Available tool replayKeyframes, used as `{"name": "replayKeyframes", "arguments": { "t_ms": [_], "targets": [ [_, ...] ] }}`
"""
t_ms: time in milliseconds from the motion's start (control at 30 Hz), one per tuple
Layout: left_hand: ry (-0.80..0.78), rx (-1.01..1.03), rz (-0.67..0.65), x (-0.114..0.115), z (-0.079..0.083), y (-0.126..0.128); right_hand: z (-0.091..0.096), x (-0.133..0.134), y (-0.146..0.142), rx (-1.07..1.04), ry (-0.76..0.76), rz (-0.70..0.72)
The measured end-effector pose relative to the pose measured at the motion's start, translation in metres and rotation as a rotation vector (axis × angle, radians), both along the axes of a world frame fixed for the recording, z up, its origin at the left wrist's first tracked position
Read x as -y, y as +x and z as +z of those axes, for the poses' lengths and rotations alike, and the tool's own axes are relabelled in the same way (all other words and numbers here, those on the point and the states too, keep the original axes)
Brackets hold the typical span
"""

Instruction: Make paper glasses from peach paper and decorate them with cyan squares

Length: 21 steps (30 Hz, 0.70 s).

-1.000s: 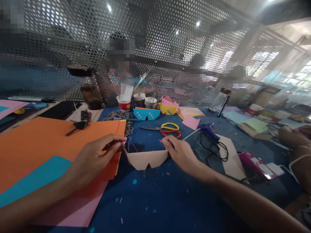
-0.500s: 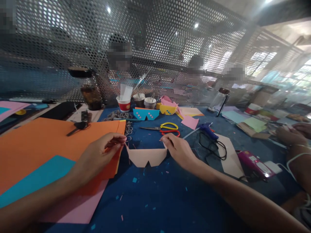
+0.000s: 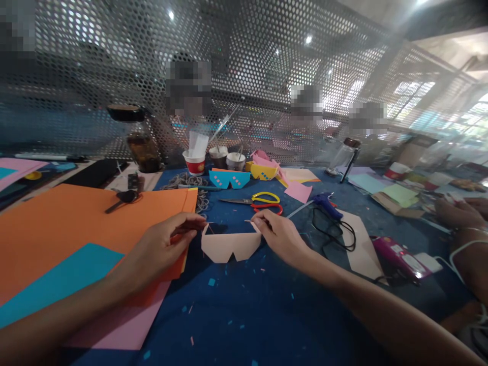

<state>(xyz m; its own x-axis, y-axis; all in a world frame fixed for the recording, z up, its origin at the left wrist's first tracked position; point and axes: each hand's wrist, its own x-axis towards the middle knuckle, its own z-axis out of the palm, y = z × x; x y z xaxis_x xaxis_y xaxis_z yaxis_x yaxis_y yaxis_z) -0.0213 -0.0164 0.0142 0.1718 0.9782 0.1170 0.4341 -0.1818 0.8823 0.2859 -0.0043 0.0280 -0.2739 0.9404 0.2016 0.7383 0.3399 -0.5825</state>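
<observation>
Pale peach paper glasses [image 3: 231, 246] with a notch at the lower middle stand on the blue table between my hands. My left hand [image 3: 176, 235] pinches the end of their left side strip. On the other side, my right hand [image 3: 277, 231] has thumb and fingers closed on the right strip. Just beyond lie scissors [image 3: 263, 201] with one yellow and one red handle. Farther back stand blue paper glasses [image 3: 229, 179] and yellow paper glasses [image 3: 264, 172], both with small coloured squares on them.
Orange paper sheets [image 3: 68, 218] cover the left side, with black scissors-like keys hidden in detail. A blue glue gun [image 3: 328, 205] with a black cord lies right. Paper cups [image 3: 194, 163] and a jar [image 3: 142, 147] stand by the mesh partition. Another person's hands [image 3: 459, 211] are at far right.
My left hand has shifted slightly right, bringing the left strip of the peach paper glasses inward. My right hand has barely moved and the strips now bend back more.
</observation>
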Motion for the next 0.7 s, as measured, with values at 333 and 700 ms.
{"name": "replayKeyframes", "arguments": {
  "t_ms": [333,700],
  "targets": [
    [0.055,-0.042,0.039,0.003,-0.005,0.009,0.001,0.000,0.000,0.000,-0.014,-0.004],
    [0.206,-0.161,-0.116,-0.010,-0.009,0.003,0.000,-0.002,0.001,-0.018,-0.017,0.012]
  ]
}}
